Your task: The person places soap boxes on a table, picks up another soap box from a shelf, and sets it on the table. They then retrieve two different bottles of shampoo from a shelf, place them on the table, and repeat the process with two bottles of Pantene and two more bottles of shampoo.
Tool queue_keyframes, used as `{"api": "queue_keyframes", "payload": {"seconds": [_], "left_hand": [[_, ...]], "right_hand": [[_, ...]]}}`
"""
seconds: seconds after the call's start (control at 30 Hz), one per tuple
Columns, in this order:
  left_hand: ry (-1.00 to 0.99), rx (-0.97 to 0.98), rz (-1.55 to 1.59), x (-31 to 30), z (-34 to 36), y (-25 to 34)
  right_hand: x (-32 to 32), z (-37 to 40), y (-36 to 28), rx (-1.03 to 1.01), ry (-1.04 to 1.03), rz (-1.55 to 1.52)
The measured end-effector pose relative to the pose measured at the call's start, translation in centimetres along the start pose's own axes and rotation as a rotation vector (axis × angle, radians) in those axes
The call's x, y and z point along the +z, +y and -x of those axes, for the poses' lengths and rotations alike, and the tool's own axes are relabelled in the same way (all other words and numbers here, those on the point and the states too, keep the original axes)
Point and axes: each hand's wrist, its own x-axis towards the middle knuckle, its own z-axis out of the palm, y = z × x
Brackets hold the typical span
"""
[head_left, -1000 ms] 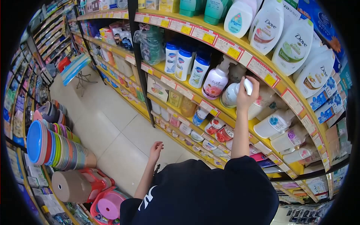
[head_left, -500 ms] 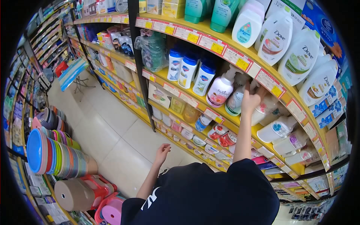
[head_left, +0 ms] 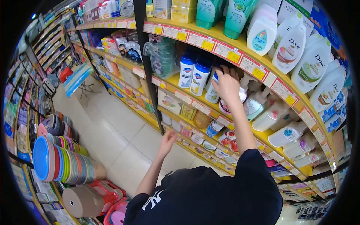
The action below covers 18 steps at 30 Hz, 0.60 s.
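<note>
L hand [head_left: 167, 138] hangs low in front of the lower shelf rows: fingers loosely spread, palm empty, touching nothing. R hand [head_left: 227, 84] is raised to the yellow shelf board [head_left: 170, 79], 2nd visible tier from top. Its fingers curve over the top of the white pump bottle with pink label [head_left: 225, 106]. This bottle stands upright at the shelf front, just beside a white blue-capped bottle [head_left: 211, 93]. Whether the grip is closed: cannot tell. Across the pale tiled floor [head_left: 112, 127]: a stack of coloured plastic basins [head_left: 60, 161].
</note>
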Motion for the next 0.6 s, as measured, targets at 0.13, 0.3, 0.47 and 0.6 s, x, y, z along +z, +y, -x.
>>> {"api": "queue_keyframes", "payload": {"seconds": [0.13,0.3,0.47,0.6], "left_hand": [[0.029,0.231,-0.120,0.9,-5.1,9.2],[0.007,0.659,-0.570,2.9,-11.7,19.5],[0.078,0.922,-0.911,5.5,-15.9,23.6],[-0.007,0.906,-1.021,6.2,-17.4,23.9]], "right_hand": [[-1.6,0.7,-0.5,0.080,-0.163,-0.111],[-2.7,2.0,-0.3,0.079,-0.177,-0.190],[-3.7,2.5,-0.6,0.036,-0.190,-0.188],[-4.0,3.0,-0.4,0.049,-0.213,-0.184]]}}
